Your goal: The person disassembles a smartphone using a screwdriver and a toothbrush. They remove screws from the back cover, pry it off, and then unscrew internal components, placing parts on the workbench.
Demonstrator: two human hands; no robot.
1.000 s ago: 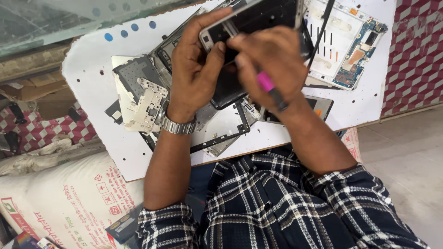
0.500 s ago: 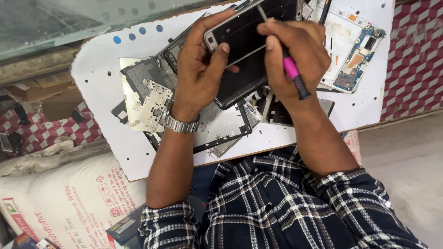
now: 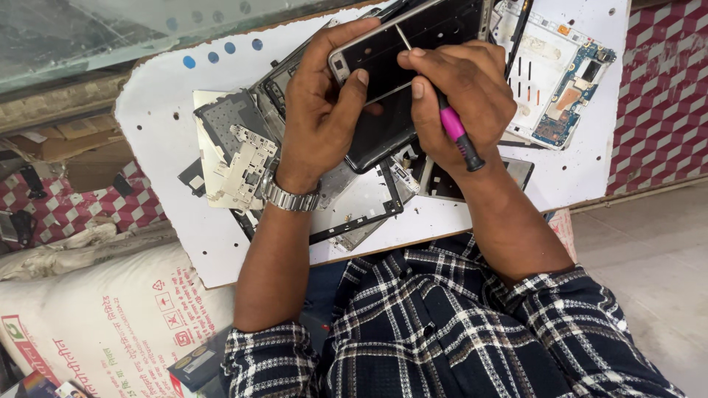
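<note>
Left hand: the left hand (image 3: 321, 110) is clamped on the phone frame (image 3: 413, 33), thumb hooked over its near edge, fingers wrapped behind it, holding it tilted above the board.
Right hand: the right hand (image 3: 461, 96) is closed round a small screwdriver (image 3: 453, 129) with a pink and black handle; thumb and forefinger pinch the thin metal shaft, whose tip rests on the frame's dark inner face.
Phone frame: a silver-edged, dark-centred phone body, held up near the top of the view, between both hands and above the heap of parts.
Wristwatch: a metal-band wristwatch (image 3: 289, 196) sits on the left wrist.
Work board: a white work board (image 3: 158, 133) with small holes and blue dots lies across the person's lap, its far edge against a glass counter (image 3: 96, 29).
Parts under the hands: a dark phone panel (image 3: 380, 136), a black bezel frame (image 3: 369, 214) and a grey plastic mid-frame (image 3: 240, 151) lie overlapping.
Right of the hands: an opened white phone shell (image 3: 538, 66) with a blue circuit board (image 3: 571, 110) lies flat on the board.
Clothing: a dark checked shirt (image 3: 457, 324), sleeves pushed up.
Beside the person: a printed white sack (image 3: 96, 317) lies at the left.
</note>
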